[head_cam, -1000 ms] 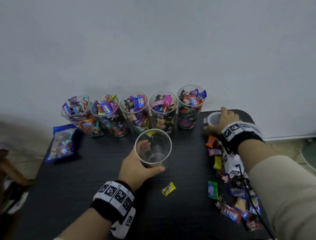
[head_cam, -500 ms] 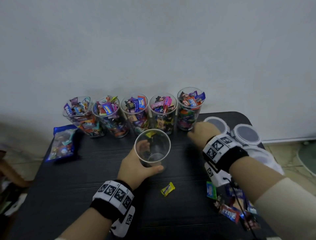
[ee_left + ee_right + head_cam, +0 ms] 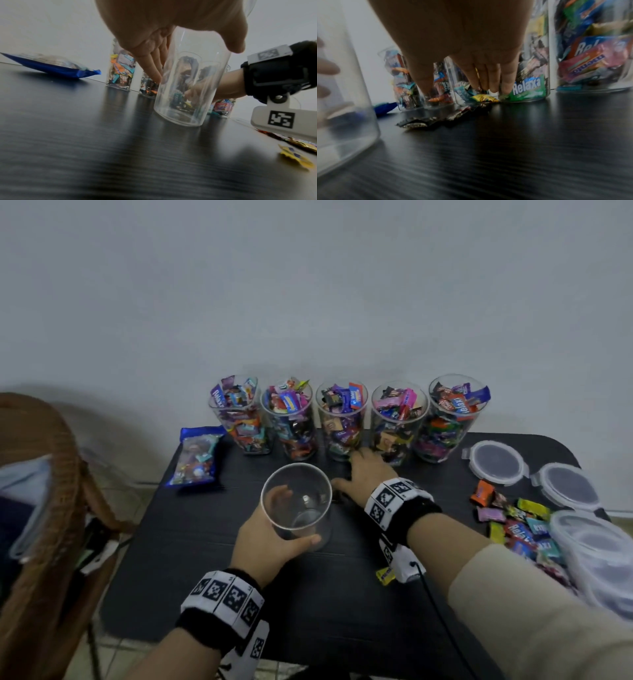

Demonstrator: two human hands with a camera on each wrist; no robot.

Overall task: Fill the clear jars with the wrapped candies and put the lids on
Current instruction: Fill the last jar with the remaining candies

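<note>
Left hand (image 3: 270, 542) grips the empty jar (image 3: 297, 505) at frame centre; right hand (image 3: 366, 474), fingers extended, empty, should pinch the dark candy (image 3: 419, 122) firmly.

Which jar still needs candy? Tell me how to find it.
On the black table, five full jars line the wall. In front of them stands one jar, gripped by the left hand. It is the only empty one.
</note>
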